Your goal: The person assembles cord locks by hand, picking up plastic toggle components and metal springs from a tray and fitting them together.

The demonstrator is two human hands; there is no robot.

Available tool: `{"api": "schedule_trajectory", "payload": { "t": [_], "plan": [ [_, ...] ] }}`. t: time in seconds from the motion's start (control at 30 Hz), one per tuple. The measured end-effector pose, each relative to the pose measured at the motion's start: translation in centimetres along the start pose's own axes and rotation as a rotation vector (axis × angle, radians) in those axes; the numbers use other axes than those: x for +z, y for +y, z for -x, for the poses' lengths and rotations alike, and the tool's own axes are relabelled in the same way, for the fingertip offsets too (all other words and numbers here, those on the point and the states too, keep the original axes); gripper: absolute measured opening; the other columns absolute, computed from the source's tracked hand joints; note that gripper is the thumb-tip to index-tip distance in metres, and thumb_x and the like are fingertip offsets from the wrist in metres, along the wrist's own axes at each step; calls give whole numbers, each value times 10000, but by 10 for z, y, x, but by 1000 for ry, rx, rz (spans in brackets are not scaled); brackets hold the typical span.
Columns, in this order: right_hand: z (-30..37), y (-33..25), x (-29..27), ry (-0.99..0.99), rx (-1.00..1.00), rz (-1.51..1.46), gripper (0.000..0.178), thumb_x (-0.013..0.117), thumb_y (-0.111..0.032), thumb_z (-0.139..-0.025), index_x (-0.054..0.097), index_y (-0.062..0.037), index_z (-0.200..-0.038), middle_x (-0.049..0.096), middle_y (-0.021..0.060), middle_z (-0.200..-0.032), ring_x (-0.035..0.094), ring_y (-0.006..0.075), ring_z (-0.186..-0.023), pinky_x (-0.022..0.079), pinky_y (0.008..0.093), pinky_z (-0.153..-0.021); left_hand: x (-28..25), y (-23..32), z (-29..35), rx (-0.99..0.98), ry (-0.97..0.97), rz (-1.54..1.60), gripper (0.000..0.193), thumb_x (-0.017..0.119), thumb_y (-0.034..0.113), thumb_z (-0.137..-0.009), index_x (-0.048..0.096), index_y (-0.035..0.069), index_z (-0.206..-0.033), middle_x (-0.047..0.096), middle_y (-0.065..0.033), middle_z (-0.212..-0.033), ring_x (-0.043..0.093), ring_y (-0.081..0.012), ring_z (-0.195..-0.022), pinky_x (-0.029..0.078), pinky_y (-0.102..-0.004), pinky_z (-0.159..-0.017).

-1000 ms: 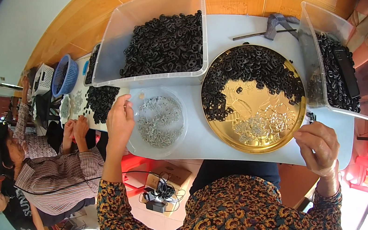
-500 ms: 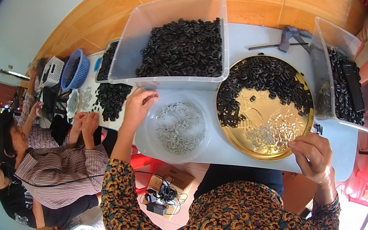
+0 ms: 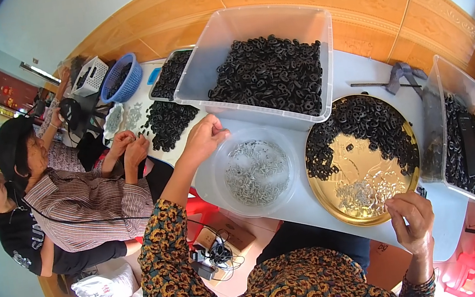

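Note:
My left hand (image 3: 204, 138) is above the upper left rim of a round clear plastic bowl (image 3: 234, 200), thumb and fingers pinched together. Many small silvery metal pieces (image 3: 256, 173) lie in the bowl. Beside the lower right rim of a round golden tray (image 3: 347, 172), my right hand (image 3: 411, 218) is also closed in a pinch. Anything held in either hand is too small to make out. On the tray, small black ring-shaped parts (image 3: 370, 120) fill the far side, and silvery pieces (image 3: 365, 194) are gathered at the near side.
A large clear bin (image 3: 193, 94) of black parts stands behind the bowl; another clear bin (image 3: 439, 74) is at the right. Left of me a co-worker (image 3: 86, 194) in a striped shirt works by a pile of black parts (image 3: 170, 121). Red stools (image 3: 473, 270) stand lower right.
The whole view has swung, so the table and its contents sit farther right and mostly lower. Both my hands keep about the same places beside the bowl and tray, still pinched.

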State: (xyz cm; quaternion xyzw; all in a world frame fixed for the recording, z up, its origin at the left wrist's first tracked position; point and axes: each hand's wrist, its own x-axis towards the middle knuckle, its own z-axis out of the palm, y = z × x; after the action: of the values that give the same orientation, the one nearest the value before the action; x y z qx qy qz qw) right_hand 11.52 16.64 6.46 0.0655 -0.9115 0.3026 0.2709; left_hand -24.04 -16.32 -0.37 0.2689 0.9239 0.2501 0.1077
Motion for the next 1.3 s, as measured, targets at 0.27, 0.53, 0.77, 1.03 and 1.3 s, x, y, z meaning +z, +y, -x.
{"api": "schedule_trajectory", "payload": {
  "t": [0.27, 0.53, 0.77, 1.03, 1.3],
  "plan": [
    [1, 4, 2, -10, 74, 2, 243, 690, 94, -718, 618, -34, -911, 636, 116, -809, 615, 250, -669, 473, 321, -595, 18, -35, 1, -169, 143, 421, 413, 744, 291, -809, 604, -36, -1019, 614, -51, -799, 597, -179, -749, 499, -297, -740],
    [-10, 5, 8, -33, 62, 9, 231, 675, 97, -726, 619, -31, -909, 637, 123, -813, 607, 263, -661, 466, 328, -592, 19, -48, -4, -388, 181, 786, 230, 635, 181, -899, 631, 1, -1042, 668, -83, -932, 631, -158, -801, 499, -263, -749],
    [-29, 7, 23, -67, 20, -9, 263, 682, 96, -700, 592, -24, -916, 629, 134, -778, 596, 272, -601, 464, 339, -534, -7, -100, 20, -433, 393, 1518, 265, 566, 101, -906, 562, -31, -1136, 649, -204, -1058, 660, -280, -934, 546, -334, -847],
    [-53, 13, 42, -96, 48, -56, 248, 676, 94, -710, 595, -31, -909, 633, 136, -774, 609, 280, -608, 474, 342, -542, 0, -139, 120, -411, 649, 1960, 176, 596, 113, -919, 604, -27, -1025, 643, -179, -1073, 631, -287, -1007, 526, -338, -910],
    [-76, 10, 54, -133, 125, -75, 209, 674, 87, -728, 609, -23, -893, 641, 144, -776, 634, 284, -636, 490, 327, -568, 67, -139, 181, -1020, 1045, 2276, 150, 488, 24, -921, 539, -100, -988, 588, -214, -1033, 560, -345, -1064, 485, -467, -985]
  ]
}}
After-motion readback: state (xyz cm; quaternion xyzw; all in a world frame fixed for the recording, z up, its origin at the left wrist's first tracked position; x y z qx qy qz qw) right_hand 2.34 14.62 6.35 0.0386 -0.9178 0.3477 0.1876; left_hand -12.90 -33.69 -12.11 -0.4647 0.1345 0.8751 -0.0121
